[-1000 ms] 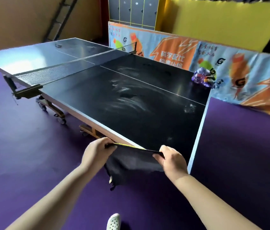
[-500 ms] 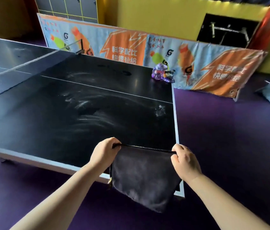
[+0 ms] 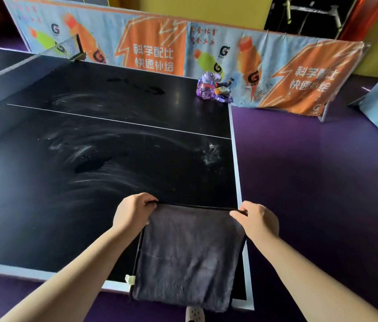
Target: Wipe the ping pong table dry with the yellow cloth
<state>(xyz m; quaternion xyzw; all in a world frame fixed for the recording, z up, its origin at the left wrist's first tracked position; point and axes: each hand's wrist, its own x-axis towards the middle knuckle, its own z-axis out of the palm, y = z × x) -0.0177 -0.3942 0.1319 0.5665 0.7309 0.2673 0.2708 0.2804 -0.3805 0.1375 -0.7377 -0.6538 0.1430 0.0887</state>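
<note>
The cloth (image 3: 190, 254) showed only its dark grey side, with a small pale tag (image 3: 130, 279) at its left edge. The left hand (image 3: 132, 212) and the right hand (image 3: 257, 219) each pinched one far corner, with the fingertips hidden under the edge. The cloth lay on the near right corner of the ping pong table (image 3: 90, 182). Its long way ran from the hands back toward the person, and its end hung over the edge. The banner (image 3: 151, 49) read "G" and "科学配比 快速补给". The purple thing (image 3: 209, 88) was hard to make out.
</note>
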